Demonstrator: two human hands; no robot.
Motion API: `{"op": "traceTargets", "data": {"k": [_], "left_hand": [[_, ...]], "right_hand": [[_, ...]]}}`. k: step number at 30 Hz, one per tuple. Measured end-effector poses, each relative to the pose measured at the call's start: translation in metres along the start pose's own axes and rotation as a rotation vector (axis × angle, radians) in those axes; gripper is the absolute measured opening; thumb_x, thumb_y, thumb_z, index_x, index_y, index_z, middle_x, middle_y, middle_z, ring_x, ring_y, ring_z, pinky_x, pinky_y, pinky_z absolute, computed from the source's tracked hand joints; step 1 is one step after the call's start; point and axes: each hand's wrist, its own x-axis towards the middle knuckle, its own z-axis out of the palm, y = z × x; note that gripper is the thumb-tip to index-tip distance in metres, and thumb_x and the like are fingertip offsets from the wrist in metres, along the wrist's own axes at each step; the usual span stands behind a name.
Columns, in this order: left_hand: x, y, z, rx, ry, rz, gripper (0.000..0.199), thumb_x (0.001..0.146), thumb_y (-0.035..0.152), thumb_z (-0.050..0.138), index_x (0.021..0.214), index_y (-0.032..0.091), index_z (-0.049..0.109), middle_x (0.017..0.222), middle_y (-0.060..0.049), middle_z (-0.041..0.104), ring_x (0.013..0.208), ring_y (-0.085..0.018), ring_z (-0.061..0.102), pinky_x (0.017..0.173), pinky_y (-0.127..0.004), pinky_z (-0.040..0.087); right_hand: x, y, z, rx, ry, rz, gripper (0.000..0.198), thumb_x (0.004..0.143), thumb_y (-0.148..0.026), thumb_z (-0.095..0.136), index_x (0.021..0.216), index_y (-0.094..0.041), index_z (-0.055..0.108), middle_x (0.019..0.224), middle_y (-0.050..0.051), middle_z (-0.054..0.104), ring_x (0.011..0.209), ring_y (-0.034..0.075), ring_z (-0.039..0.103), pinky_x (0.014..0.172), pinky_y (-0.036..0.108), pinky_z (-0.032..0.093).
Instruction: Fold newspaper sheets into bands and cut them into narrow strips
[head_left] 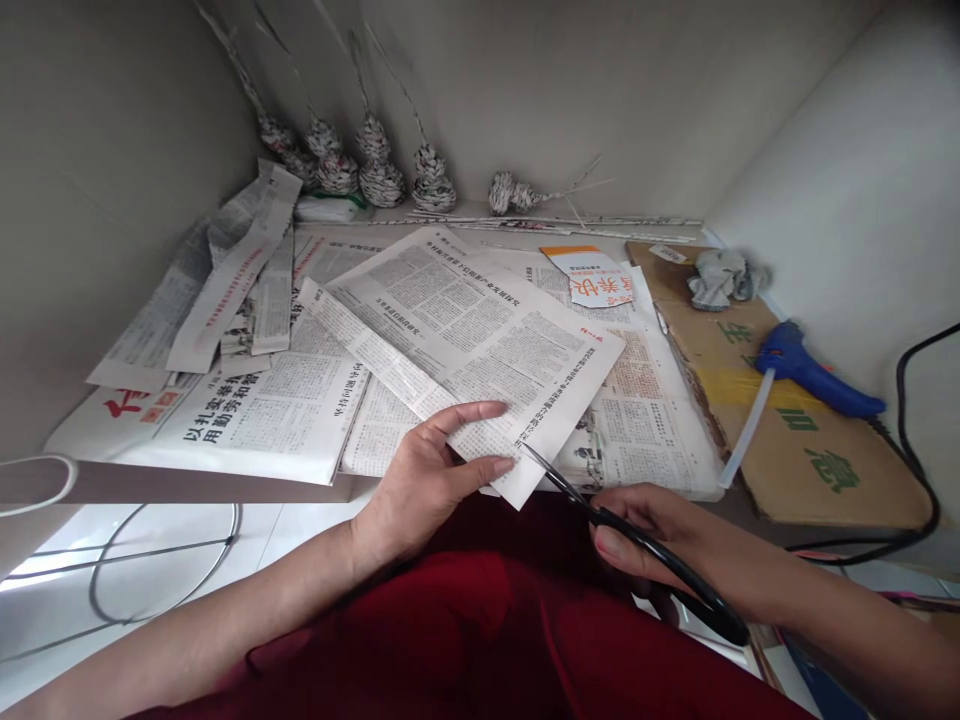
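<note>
Across the middle of the table [247, 488], one corner jutting past its front edge, a sheet [480, 330] of newspaper lies askew over other newsprint. It is off-white with columns of small black print, heavier headlines, a small red mark towards its right corner and a plain margin along its right side. A narrow band on its left side looks folded over. The left hand [431, 475] pinches the sheet's near edge between thumb and fingers. The right hand [649, 535] is closed round the black handles of the scissors [637, 530], whose tip rests at the sheet near its jutting corner; how far the blades stand apart cannot be told.

Behind the sheet and to its left is a white packet [328, 208] with a green edge, its contents hidden. Far left of the sheet a pale oval rim [75, 478] enters the view; whether it belongs to a container is unclear.

Left of the sheet, cut strips [240, 270] overlap on folded newspapers [307, 420]. Beyond it stand four woven gourds [382, 183], with another on its side. Right of it, a cardboard piece [817, 490] bears a blue glue gun [825, 378] and a crumpled paper [720, 280].
</note>
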Motion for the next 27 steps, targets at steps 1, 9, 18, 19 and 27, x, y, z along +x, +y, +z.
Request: {"op": "traceTargets", "data": {"k": [1, 9, 18, 19, 27], "left_hand": [[0.0005, -0.0003, -0.0003, 0.005, 0.000, 0.001, 0.058, 0.076, 0.024, 0.085, 0.129, 0.018, 0.061, 0.041, 0.015, 0.035, 0.037, -0.002, 0.025, 0.036, -0.017, 0.022], [0.0031, -0.0028, -0.0033, 0.048, 0.017, -0.014, 0.060, 0.074, 0.030, 0.086, 0.128, 0.020, 0.063, 0.040, 0.015, 0.031, 0.039, -0.002, 0.021, 0.037, -0.017, 0.018], [0.0026, -0.0005, -0.0012, 0.002, 0.006, -0.024, 0.059, 0.075, 0.027, 0.086, 0.128, 0.019, 0.062, 0.040, 0.015, 0.034, 0.037, -0.002, 0.023, 0.036, -0.016, 0.021], [0.0027, -0.0007, -0.0012, 0.004, 0.008, -0.023, 0.059, 0.075, 0.028, 0.086, 0.128, 0.019, 0.062, 0.040, 0.015, 0.034, 0.038, -0.002, 0.023, 0.037, -0.016, 0.021], [0.0039, -0.0023, -0.0035, 0.053, 0.009, -0.023, 0.063, 0.074, 0.032, 0.086, 0.131, 0.021, 0.062, 0.040, 0.015, 0.034, 0.039, -0.003, 0.023, 0.038, -0.017, 0.020]], "right_hand": [[0.0006, -0.0007, 0.0000, 0.002, -0.006, -0.002, 0.053, 0.082, -0.073, 0.064, 0.075, -0.023, 0.045, 0.064, -0.006, 0.043, 0.054, 0.011, 0.045, 0.047, 0.023, 0.039], [0.0017, -0.0003, -0.0016, -0.063, -0.015, -0.003, 0.055, 0.083, -0.076, 0.058, 0.076, -0.023, 0.045, 0.063, -0.005, 0.046, 0.053, 0.010, 0.045, 0.048, 0.022, 0.036], [0.0022, -0.0034, 0.0017, -0.085, 0.052, -0.033, 0.055, 0.083, -0.070, 0.064, 0.071, -0.022, 0.040, 0.062, -0.008, 0.033, 0.056, 0.009, 0.028, 0.049, 0.023, 0.023], [0.0024, -0.0026, 0.0011, -0.094, 0.054, -0.027, 0.054, 0.083, -0.069, 0.064, 0.071, -0.022, 0.040, 0.061, -0.008, 0.033, 0.055, 0.009, 0.028, 0.049, 0.023, 0.023], [0.0024, 0.0041, -0.0046, -0.143, 0.085, -0.034, 0.050, 0.085, -0.061, 0.068, 0.071, -0.022, 0.040, 0.062, -0.008, 0.035, 0.055, 0.008, 0.030, 0.048, 0.022, 0.025]]}}
